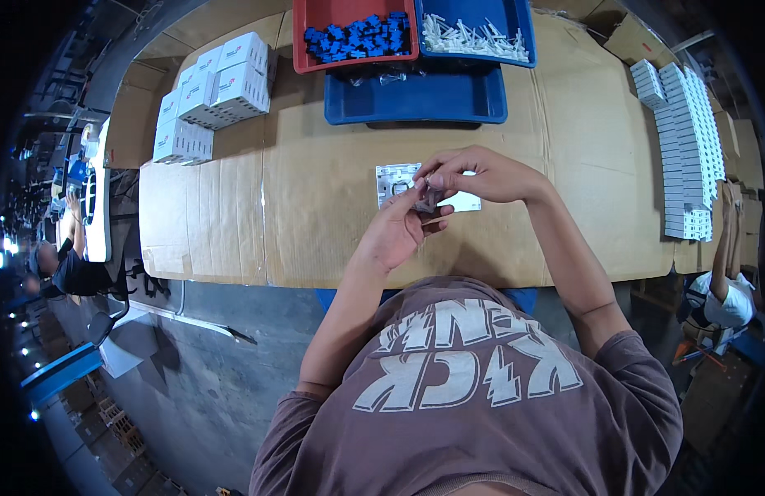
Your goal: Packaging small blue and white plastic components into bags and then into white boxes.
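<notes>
Sitting well left of and beyond the fingers: stacked white boxes [213, 95] on the cardboard-covered table [209, 223]. Straight beyond the fingers, red bin [358, 66] holding blue parts [358, 37]; nearer, a blue tray [415, 114]. Left hand [395, 236]: palm partly up, lower fingers curled and part open, thumb and fingertips closed on a small see-through piece [428, 200] (greyish, kind too blurred to tell). White moulded plate [391, 176] lies just past the left fingertips. Right hand [486, 178]: comes over from the right, thumb and forefinger pinched nearly together on the same piece; exact gap, cannot tell. Flat white panel [463, 202] lies under the right fingers, partly covered. Beyond them, blue bin [482, 61] of thin white pieces [465, 37]. Well right of the fingers, long stacks of white units [684, 149]; farther right, a co-worker [730, 298] in a light top.
</notes>
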The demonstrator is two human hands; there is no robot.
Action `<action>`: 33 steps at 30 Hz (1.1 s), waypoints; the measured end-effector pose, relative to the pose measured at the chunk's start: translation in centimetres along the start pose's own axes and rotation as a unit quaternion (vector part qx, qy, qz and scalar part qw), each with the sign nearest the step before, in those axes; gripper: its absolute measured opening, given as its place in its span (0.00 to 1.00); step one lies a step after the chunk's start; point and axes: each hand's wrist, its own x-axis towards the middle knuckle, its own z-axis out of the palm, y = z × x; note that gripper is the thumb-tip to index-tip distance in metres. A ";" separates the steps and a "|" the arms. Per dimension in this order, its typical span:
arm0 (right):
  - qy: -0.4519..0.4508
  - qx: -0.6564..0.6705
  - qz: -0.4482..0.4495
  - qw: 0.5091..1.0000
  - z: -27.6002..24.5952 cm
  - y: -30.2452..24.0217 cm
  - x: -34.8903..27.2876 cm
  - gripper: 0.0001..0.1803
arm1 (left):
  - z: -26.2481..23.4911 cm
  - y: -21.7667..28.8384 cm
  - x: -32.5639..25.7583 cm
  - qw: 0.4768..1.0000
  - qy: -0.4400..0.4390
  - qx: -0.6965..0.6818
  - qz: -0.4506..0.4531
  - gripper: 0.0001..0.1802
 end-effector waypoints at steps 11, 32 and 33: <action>0.019 -0.025 -0.001 1.000 0.6 0.7 0.1 0.21 | -0.1 -0.4 0.1 1.000 -0.001 0.005 0.000 0.20; 0.383 -0.145 -0.014 0.912 -16.3 6.2 2.5 0.12 | 0.0 -0.4 -0.6 0.971 0.062 0.228 0.040 0.22; 0.434 -0.212 -0.012 0.876 -17.8 6.4 3.1 0.12 | -0.5 -0.6 -0.6 0.964 0.060 0.256 0.041 0.22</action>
